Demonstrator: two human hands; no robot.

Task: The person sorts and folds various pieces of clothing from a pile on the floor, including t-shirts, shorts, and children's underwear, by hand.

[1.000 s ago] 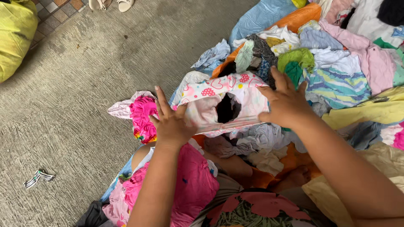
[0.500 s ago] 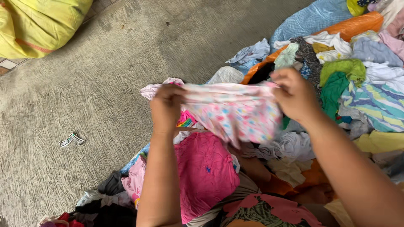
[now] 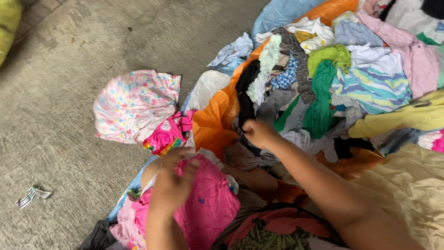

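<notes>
left hand (image 3: pixel 172 183): flat, open on pink shirt (image 3: pixel 208 203) | right hand (image 3: pixel 259 133): pinching grey cloth (image 3: pixel 296 139) in pile (image 3: pixel 342 83) | risk: tug may topple pile

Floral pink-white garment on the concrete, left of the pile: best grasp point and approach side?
Pinch the floral garment at its upper ruffled hem near the right corner, coming from above and from the bare concrete floor side. It lies spread nearly flat with that edge free, while its lower right edge meets the bright pink ruffled piece. Both the left hand and right hand are elsewhere.
</notes>
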